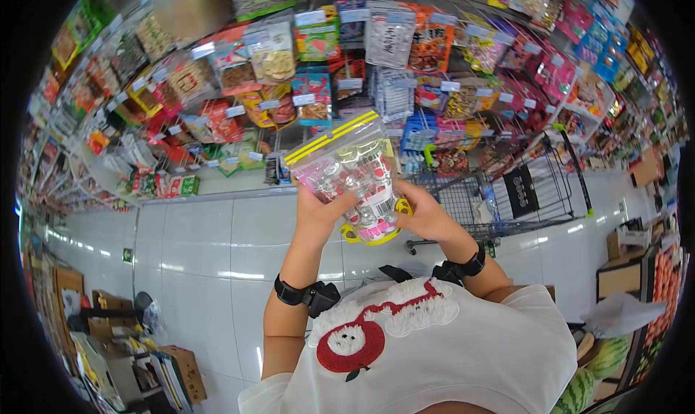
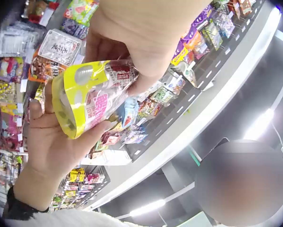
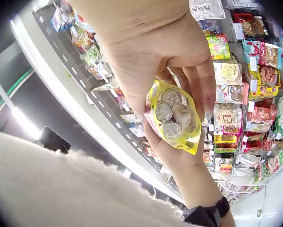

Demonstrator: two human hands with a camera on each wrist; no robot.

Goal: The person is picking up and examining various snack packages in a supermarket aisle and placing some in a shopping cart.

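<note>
Bag (image 1: 371, 171) — between left hand (image 1: 318, 215) and right hand (image 1: 427, 213)

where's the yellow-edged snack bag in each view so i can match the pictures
Head: bag near centre, between left hand and right hand.
Left wrist: bag left of centre, slightly above mid-height.
Right wrist: bag just right of centre, yellow-edged end showing.
Shared landmark: hanging snack packets.

Behind the pouch (image 1: 355, 169) hang packets (image 1: 391, 41); right stands a cart (image 1: 521, 191).

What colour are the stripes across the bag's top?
The stripes are yellow; the head view shows them best.
</note>
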